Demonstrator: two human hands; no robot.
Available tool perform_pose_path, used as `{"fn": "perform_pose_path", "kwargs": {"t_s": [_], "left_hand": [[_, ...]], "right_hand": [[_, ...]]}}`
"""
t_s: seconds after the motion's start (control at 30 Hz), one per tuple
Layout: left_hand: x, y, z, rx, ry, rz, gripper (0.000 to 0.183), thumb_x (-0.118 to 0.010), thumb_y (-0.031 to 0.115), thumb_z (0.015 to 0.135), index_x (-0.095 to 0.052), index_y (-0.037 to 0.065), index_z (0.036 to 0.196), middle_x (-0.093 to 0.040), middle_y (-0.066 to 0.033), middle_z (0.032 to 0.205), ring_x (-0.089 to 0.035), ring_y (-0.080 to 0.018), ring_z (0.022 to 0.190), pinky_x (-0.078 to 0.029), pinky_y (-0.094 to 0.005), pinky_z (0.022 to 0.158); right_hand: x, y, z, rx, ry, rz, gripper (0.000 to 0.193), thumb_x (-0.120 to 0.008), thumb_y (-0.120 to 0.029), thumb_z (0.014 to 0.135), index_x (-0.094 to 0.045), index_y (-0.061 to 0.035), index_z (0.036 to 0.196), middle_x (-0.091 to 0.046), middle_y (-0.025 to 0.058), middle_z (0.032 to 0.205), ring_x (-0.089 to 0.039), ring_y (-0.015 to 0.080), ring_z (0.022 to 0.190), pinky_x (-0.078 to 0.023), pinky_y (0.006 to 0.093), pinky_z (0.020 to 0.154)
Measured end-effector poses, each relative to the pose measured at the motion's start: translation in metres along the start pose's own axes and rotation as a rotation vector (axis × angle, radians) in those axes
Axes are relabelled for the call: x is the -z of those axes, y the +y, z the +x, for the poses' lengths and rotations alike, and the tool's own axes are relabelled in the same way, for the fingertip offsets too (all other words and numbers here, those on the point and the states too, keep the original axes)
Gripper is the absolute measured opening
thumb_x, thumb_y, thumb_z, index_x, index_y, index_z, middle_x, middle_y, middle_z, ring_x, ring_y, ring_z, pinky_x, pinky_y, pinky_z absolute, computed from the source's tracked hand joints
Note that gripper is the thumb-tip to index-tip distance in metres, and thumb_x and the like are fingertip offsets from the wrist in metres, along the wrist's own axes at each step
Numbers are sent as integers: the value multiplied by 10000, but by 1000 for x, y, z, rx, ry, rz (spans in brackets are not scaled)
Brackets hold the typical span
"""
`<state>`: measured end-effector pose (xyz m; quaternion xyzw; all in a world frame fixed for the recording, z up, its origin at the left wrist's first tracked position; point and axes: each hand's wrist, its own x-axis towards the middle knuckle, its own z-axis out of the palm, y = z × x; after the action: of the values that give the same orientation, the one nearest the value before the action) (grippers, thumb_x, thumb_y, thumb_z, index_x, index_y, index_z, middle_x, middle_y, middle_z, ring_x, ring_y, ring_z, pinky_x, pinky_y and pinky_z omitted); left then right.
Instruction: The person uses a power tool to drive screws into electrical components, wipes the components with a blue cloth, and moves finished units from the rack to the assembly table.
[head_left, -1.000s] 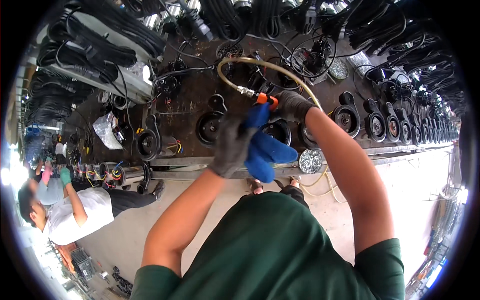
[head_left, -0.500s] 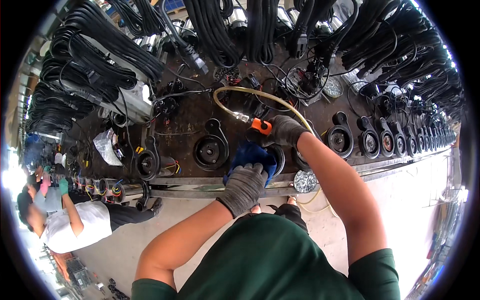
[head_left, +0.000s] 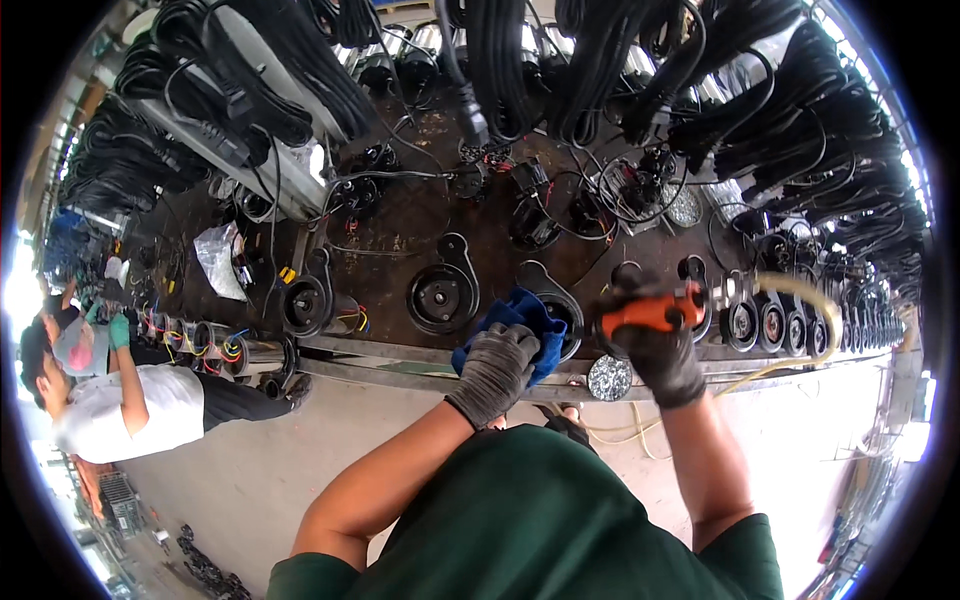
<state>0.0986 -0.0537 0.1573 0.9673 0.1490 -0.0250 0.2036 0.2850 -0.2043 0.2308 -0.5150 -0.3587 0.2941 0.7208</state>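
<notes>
My left hand (head_left: 495,370), in a grey knit glove, grips a bunched blue cloth (head_left: 547,340). The cloth lies against a round black housing (head_left: 570,305) with a looped arm, at the table's front edge, and partly covers it. My right hand (head_left: 665,362), gloved too and smeared by motion, is wrapped around an orange air tool (head_left: 648,314). A clear yellowish hose (head_left: 822,305) runs from the tool's metal fitting to the right. Behind the tool another black housing (head_left: 694,272) is partly hidden. To the left of the cloth sits an open black housing (head_left: 442,298).
A row of black housings (head_left: 772,325) stretches right. Bundled black cables (head_left: 495,80) hang overhead. A dish of small metal parts (head_left: 610,378) sits at the front edge. Left are a plastic bag (head_left: 220,262) and a co-worker in a white shirt (head_left: 150,405).
My right hand has swung the air tool rightward and nearer, away from the cloth, carrying the hose over. My left hand stays on the cloth. The view has shifted slightly.
</notes>
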Motion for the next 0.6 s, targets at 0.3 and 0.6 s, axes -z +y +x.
{"fn": "perform_pose_path", "kwargs": {"t_s": [0.3,0.6], "left_hand": [[59,-16,32,-76,273,-260,345,-602,64,866,-633,105,1207,-621,-121,1251,-616,-349,1147,-518,-444,973],[26,-29,131,-8,-285,-80,253,-568,255,1001,-732,192,1183,-560,-128,1413,-555,-349,1290,-471,-447,1065]], "right_hand": [[-13,65,-46,-112,139,-2,512,-765,-3,810,-558,3,1278,-687,87,1145,-669,198,1010,-553,337,909],[-15,45,-31,-325,-73,-160,575,-801,-31,831,-549,-16,1348,-689,88,1163,-664,170,1021,-555,327,920]]}}
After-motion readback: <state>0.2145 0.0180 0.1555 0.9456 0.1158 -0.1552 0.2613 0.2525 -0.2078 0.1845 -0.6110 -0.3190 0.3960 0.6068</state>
